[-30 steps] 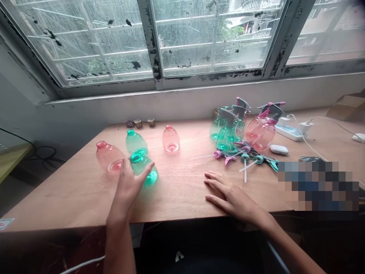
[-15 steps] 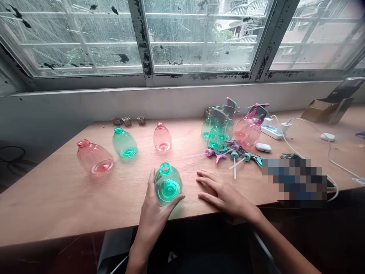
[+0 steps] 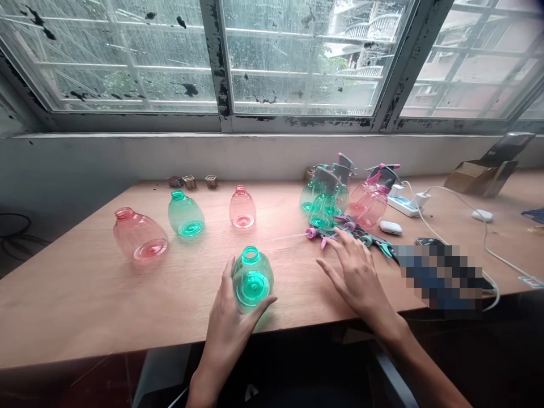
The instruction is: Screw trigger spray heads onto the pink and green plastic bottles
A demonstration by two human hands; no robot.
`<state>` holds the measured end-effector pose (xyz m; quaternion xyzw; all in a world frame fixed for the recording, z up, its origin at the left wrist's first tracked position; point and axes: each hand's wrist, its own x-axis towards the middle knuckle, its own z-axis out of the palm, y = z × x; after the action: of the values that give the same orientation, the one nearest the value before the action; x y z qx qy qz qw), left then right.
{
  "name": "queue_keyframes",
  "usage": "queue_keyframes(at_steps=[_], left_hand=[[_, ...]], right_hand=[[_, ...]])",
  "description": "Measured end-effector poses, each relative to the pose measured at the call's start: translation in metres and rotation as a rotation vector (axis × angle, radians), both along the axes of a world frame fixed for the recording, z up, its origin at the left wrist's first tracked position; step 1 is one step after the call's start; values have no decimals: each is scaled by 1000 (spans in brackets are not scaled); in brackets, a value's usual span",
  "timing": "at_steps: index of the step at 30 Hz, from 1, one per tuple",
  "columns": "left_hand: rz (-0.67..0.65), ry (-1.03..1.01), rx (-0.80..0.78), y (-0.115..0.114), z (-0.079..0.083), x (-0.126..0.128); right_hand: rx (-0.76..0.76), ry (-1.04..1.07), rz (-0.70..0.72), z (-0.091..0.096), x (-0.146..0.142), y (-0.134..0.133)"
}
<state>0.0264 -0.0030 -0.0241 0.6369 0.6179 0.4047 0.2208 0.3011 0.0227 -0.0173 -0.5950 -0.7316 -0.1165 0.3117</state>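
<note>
My left hand [image 3: 235,317] is wrapped round a green transparent bottle [image 3: 254,277] with an uncapped neck, near the table's front edge. My right hand [image 3: 355,272] is spread open, palm down, its fingertips over the near side of a pile of spray heads [image 3: 369,238] in grey, pink and green. Part of that pile is hidden behind the fingers. Just behind it stand green spray bottles [image 3: 323,211] and pink spray bottles [image 3: 370,207] with their heads on.
To the left stand an open pink bottle [image 3: 140,235], an open green bottle [image 3: 186,215] and a smaller-looking pink bottle [image 3: 242,208]. A power strip [image 3: 403,205], a white earphone case [image 3: 390,228], cables and a cardboard box [image 3: 476,177] lie to the right. Small blocks [image 3: 189,182] line the wall.
My right hand has moved right and away from me, from the bare tabletop to the spray heads. My left hand keeps hold of the green bottle.
</note>
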Motion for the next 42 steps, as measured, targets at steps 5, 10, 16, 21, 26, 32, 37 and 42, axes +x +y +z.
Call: queue_keyframes(at_steps=[5, 10, 16, 21, 26, 32, 37, 42], left_hand=[[-10, 14, -14, -1, 5, 2], [1, 20, -25, -1, 5, 2], [-1, 30, -18, 0, 4, 2], [-2, 46, -12, -1, 5, 3], [-8, 56, 4, -1, 5, 3], [-58, 85, 15, -1, 6, 3], [-63, 38, 35, -2, 7, 2], [-174, -45, -20, -8, 4, -3]], right_hand=[[-163, 64, -132, -16, 21, 6], [-226, 225, -115, -6, 22, 4], [-60, 405, -93, -2, 31, 3], [-41, 341, -153, 7, 39, -8], [-166, -87, -324, -1, 52, -8], [-336, -181, -385, -3, 60, -10], [-372, -178, -384, 1, 66, -11], [-346, -186, -349, -8, 67, -7]])
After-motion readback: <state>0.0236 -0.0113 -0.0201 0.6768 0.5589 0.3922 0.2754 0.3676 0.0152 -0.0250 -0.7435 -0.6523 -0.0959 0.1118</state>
